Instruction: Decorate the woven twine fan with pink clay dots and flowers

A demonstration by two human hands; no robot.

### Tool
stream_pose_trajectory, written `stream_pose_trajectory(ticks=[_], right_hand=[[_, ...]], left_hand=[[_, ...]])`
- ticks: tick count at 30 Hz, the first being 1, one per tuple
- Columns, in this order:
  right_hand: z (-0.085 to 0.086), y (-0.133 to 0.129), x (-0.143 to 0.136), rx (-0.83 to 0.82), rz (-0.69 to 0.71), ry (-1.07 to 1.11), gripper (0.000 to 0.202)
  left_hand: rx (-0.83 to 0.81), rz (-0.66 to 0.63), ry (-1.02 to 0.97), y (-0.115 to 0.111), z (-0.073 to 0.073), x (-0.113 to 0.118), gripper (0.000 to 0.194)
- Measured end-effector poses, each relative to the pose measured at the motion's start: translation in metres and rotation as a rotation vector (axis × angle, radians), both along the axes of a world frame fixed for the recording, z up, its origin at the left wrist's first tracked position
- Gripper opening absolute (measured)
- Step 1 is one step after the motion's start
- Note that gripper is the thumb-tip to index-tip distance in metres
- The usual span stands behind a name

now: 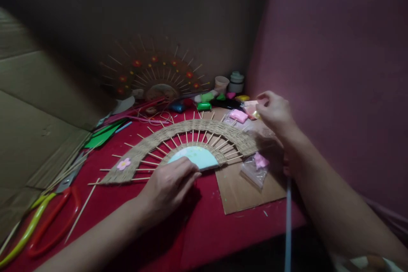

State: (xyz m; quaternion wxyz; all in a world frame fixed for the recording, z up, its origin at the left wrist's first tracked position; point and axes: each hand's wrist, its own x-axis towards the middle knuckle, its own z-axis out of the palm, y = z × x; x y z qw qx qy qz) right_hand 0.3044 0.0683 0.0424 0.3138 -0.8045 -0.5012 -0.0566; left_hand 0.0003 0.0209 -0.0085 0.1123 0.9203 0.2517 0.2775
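Observation:
A half-round fan [191, 126] of woven straw on thin sticks lies on the red cloth. Its inner half-circle [204, 157] is pale blue, and a pink flower [124, 164] sits on the band's left end. Just below the half-circle, my left hand [175, 180] has its fingers pressed together; anything in them is hidden. My right hand [276, 112], at the far right of the fan, pinches a small clear plastic packet [251, 107] with pale pink and yellowish contents. Near it lie a lump of pink clay [239, 115] and another pink piece [261, 160] on a clear bag [254, 173].
Red and yellow-handled scissors [55, 221] lie front left, beside a loose stick [83, 210]. Cardboard [251, 199] lies under the fan's right side. Behind stand a finished-looking fan with red flowers [162, 72], a cup [221, 84] and a lidded jar [236, 81]. A purple wall rises at right.

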Motion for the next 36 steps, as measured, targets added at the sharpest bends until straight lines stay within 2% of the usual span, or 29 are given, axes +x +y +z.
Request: stream_pose_trajectory(ticks=[3,9,15,19,20,21,24,26,27,31,36], right_hand=[[-0.003,0.012,0.007,-0.219,-0.031,-0.103,0.032],[-0.01,0.026,0.009,-0.452,-0.014,-0.181,0.032],[0.0,0.016,0.006,-0.471,0.037,-0.287,0.033],[0.01,-0.019,-0.001,-0.451,0.075,-0.323,0.032],[0.011,-0.033,-0.003,-0.445,0.117,-0.318,0.029],[0.011,-0.048,-0.006,-0.428,0.218,-0.294,0.025],[0.004,-0.091,-0.012,-0.391,0.603,-0.195,0.013],[-0.005,-0.111,-0.015,-0.335,0.85,-0.2,0.02],[-0.009,-0.117,-0.016,-0.348,0.907,-0.216,0.027],[-0.025,-0.118,-0.016,-0.351,0.968,-0.306,0.044],[-0.034,-0.111,-0.015,-0.275,0.973,-0.319,0.037]], left_hand=[[0.003,-0.016,-0.035,0.0,-0.001,-0.004,0.01],[0.045,-0.017,-0.011,-0.002,-0.008,-0.009,0.015],[0.12,-0.023,0.018,-0.003,-0.007,-0.011,0.018],[0.142,-0.003,-0.009,-0.003,-0.007,-0.01,0.017],[0.151,0.004,-0.024,-0.003,-0.007,-0.009,0.017],[0.157,0.009,-0.037,-0.004,-0.006,-0.009,0.016],[0.16,0.004,-0.066,-0.005,-0.005,-0.007,0.014],[0.144,-0.012,-0.07,-0.005,-0.004,-0.006,0.013],[0.132,-0.018,-0.068,-0.005,-0.003,-0.005,0.013],[0.084,-0.029,-0.06,-0.006,-0.004,-0.003,0.013],[0.052,-0.031,-0.052,-0.007,-0.003,-0.003,0.013]])
